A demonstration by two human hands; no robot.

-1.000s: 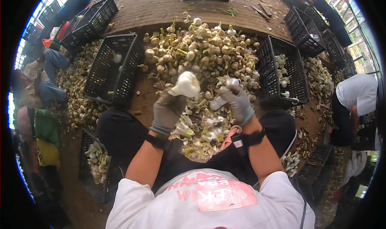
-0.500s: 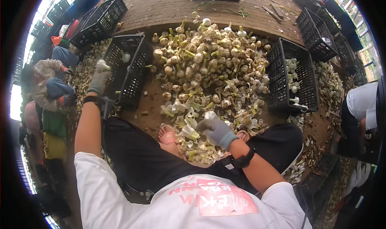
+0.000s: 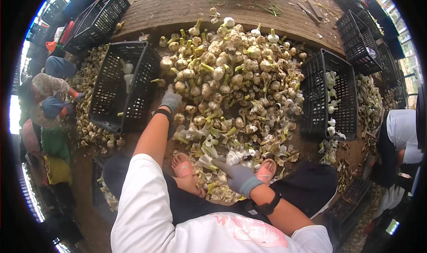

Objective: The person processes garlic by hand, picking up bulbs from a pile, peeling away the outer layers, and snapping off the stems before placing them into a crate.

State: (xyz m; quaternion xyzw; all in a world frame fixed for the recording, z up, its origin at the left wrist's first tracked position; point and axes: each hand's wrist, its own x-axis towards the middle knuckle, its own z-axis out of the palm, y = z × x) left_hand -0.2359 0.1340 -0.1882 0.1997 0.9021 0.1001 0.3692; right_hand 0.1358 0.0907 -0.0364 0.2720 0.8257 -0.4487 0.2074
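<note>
The left hand [image 3: 171,99], in a grey knitted glove, was at the near-left edge of a broad heap of off-white, earth-stained garlic bulbs with cut green stems [image 3: 218,73]; its fingers looked loosely extended and parted, with no bulb seen in the grip, though whether a fingertip touched the nearest one could not be told; the right hand [image 3: 241,178], in a matching glove, hung low over the loose white papery skins [image 3: 209,150] in front of the body; its fingers pointed left and looked partly curled, and whether that grip had hold of a small tool or nothing could not be made out; the heap lay on the floor straight ahead, presumably so that either arm could reach it; a black lattice-sided plastic crate [image 3: 116,116] stood to its left with two pale bulbs inside, and a second black lattice-sided plastic crate [image 3: 311,122] stood to its right with a row of white bulbs along its far side; both seemed set for a short reach; the feet, in pink strapped sandals [image 3: 183,168], were apart, which probably left room for the skins between them.
</note>
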